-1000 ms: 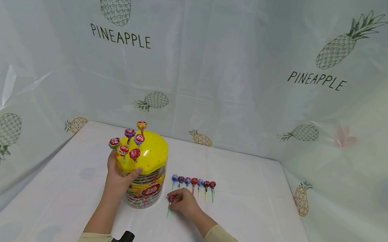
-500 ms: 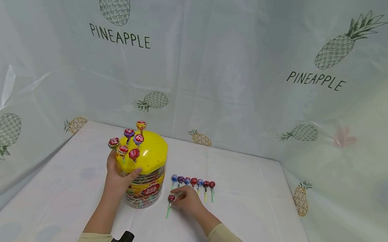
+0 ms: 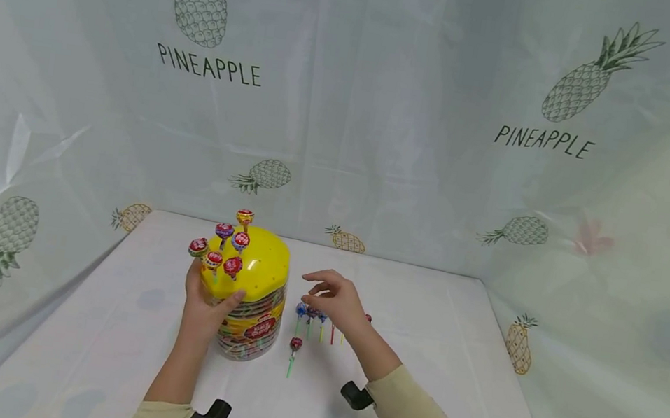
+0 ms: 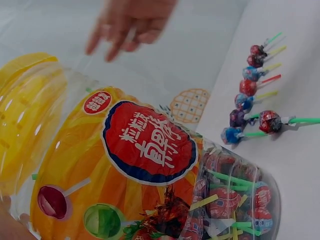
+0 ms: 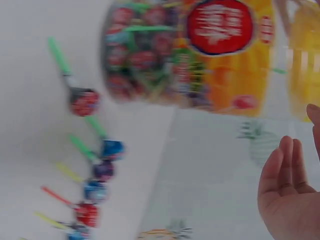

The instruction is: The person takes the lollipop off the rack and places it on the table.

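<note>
My left hand (image 3: 204, 308) grips a clear lollipop jar (image 3: 260, 330) from its left side, thumb over the edge of the yellow lid (image 3: 268, 257). Several wrapped lollipops (image 3: 233, 266) stand upright in the lid's left part. Raised to the right of the lid, my right hand (image 3: 338, 301) holds nothing; its fingers are loosely bent and apart from the jar. A single dark red lollipop (image 3: 295, 344) with a green stick lies on the table near the jar's base. The right wrist view shows the right hand's fingers (image 5: 285, 165) near the lid.
Behind the single lollipop, a row of several lollipops (image 4: 248, 87) lies on the white table (image 3: 416, 361), sticks toward me. The right forearm hides part of it in the head view. A pineapple-print sheet (image 3: 382, 137) hangs behind and beside the table.
My right hand has let go of the dark red lollipop, leaving it before the row, and has risen up and away from the table. My left hand and the jar have stayed still.
</note>
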### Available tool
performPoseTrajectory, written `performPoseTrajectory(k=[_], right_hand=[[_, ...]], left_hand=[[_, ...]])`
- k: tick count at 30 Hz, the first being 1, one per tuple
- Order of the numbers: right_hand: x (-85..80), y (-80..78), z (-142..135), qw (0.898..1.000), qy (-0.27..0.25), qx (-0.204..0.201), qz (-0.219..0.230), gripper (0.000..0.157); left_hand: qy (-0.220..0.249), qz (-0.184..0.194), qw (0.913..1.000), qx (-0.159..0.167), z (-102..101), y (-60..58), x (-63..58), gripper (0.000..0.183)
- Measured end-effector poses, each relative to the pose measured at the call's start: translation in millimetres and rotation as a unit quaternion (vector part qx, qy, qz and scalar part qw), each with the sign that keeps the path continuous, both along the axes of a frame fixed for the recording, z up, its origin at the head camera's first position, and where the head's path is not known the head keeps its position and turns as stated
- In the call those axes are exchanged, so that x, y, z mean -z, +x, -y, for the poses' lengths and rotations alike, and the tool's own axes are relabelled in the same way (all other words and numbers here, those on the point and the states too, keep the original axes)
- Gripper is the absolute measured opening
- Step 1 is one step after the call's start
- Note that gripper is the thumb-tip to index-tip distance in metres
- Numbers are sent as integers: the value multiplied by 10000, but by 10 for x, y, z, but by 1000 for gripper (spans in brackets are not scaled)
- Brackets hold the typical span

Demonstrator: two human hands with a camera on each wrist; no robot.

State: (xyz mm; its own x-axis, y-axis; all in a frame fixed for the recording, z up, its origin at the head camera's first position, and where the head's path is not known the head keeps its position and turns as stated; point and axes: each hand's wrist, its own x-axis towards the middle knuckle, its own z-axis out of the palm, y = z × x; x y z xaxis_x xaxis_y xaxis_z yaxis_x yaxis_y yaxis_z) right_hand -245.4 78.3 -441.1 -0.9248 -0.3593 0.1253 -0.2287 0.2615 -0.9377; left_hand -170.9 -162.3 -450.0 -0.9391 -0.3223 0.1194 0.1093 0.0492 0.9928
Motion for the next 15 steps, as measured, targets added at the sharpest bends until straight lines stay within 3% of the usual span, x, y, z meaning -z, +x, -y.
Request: performPoseTrajectory(k=[7, 15], right_hand=[[-495, -5, 120, 9979, -373, -133, -513, 30], [-784, -21, 374, 9928, -724, -629, -713, 31]], left_hand=[[-74, 84, 9999, 3, 7, 7, 4, 101], [-177, 162, 9997, 48, 25, -3, 23, 101]])
